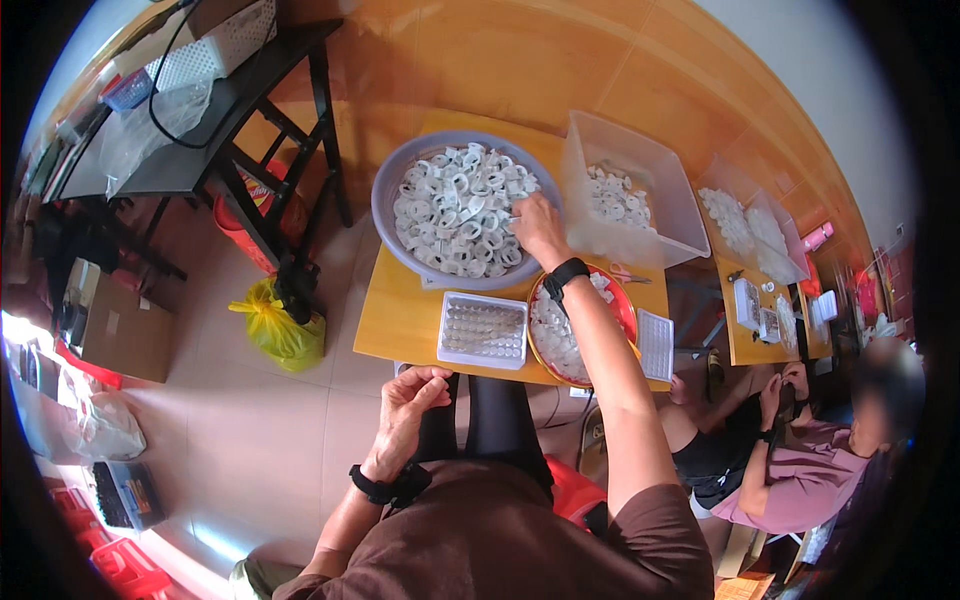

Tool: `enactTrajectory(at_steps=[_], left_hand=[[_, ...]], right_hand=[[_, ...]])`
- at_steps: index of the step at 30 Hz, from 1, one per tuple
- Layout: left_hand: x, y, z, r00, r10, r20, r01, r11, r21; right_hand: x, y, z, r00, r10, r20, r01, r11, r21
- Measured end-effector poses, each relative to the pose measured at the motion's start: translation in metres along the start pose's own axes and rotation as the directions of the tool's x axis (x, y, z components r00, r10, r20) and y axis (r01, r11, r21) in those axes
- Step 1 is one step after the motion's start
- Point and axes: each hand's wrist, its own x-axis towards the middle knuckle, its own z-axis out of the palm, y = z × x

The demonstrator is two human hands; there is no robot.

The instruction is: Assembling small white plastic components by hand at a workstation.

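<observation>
My right hand [540, 230] reaches over the right rim of a round grey-lavender basin [382, 215]. Its fingers curl down onto a heap of white ring-shaped plastic parts [465, 205]; the back of the hand hides what the tips grip. Close to my body, short of the table's front edge, my left hand [408, 408] has thumb and forefinger pressed together. Anything between them is too small to make out. A white tray [443, 345] with rows of small clear pieces lies in front of the basin. Under my right forearm sits a red round basket [625, 305] of small white pieces.
A clear plastic bin [685, 205] holding white parts stands right of the basin on the yellow table [385, 310]. Scissors [628, 274] and another white tray [656, 345] lie nearby. A seated person [800, 470] works at the right. At left are a black table [190, 150] and a yellow bag [285, 325].
</observation>
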Motion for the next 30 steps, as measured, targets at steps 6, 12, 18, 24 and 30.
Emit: enactTrajectory(at_steps=[6,12,18,24,30], left_hand=[[-0.001,-0.004,-0.002,0.999,-0.026,0.025,0.026,1.000,-0.001],[0.002,-0.002,0.001,0.999,-0.033,0.042,0.033,0.999,-0.002],[0.005,0.001,0.005,0.998,-0.045,0.033,0.046,0.999,-0.023],[0.014,0.007,0.022,0.989,-0.098,0.110,0.098,0.995,0.011],[0.012,0.000,0.017,0.994,-0.066,0.086,0.071,0.996,-0.051]], right_hand=[[0.002,0.002,-0.004,0.998,-0.060,0.032,0.059,0.998,0.014],[-0.013,-0.007,-0.031,0.995,-0.081,-0.061,0.079,0.996,-0.028],[-0.059,-0.028,-0.054,0.960,-0.116,-0.257,0.172,0.962,0.210],[-0.049,-0.033,-0.040,0.923,-0.115,-0.366,0.161,0.982,0.097],[-0.039,-0.031,-0.037,0.975,-0.110,-0.196,0.128,0.988,0.082]])
